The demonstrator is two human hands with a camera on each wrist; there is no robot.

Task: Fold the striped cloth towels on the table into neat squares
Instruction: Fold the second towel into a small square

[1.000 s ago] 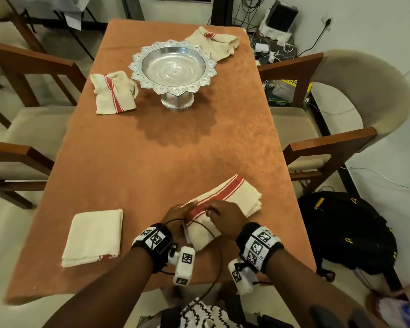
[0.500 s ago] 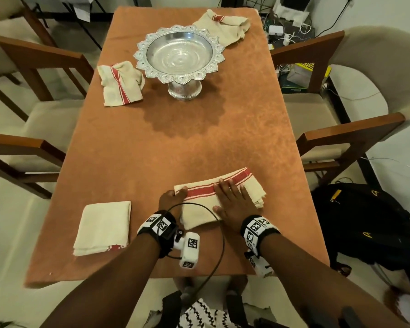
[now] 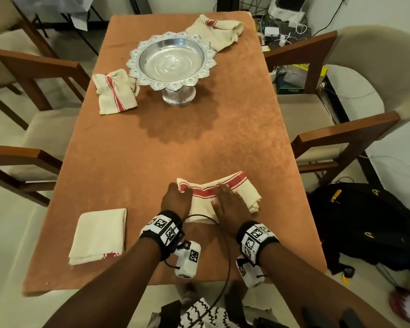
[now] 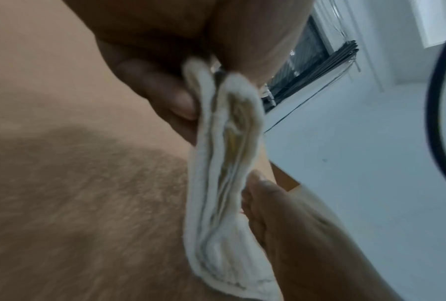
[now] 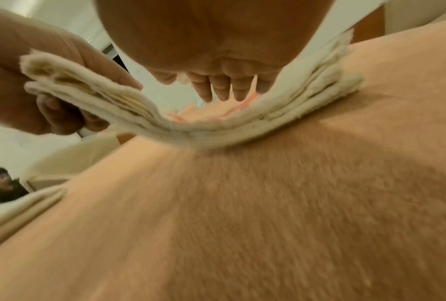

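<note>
A cream towel with red stripes (image 3: 234, 189) lies folded in a long band near the table's front edge. My left hand (image 3: 176, 197) grips its left end and lifts it off the table; the layered edge (image 4: 224, 163) shows between thumb and fingers, and the raised end (image 5: 83, 91) also shows in the right wrist view. My right hand (image 3: 230, 204) lies flat on the towel's middle with straight fingers (image 5: 222, 87), pressing it down. A folded square towel (image 3: 100, 233) sits at the front left. Two crumpled striped towels lie farther back: one (image 3: 116, 93) left of the bowl, one (image 3: 218, 31) at the far right corner.
A silver pedestal bowl (image 3: 171, 62) stands at the back middle of the orange-covered table (image 3: 175, 143). Wooden chairs (image 3: 341, 138) flank both sides. A black backpack (image 3: 369, 221) lies on the floor to the right. A person (image 5: 3, 187) sits off to the left.
The towel has been turned from a diagonal lie to run left-right. My right hand went from curled at the stripe to flat on the middle; my left hand took the left end and raised it.
</note>
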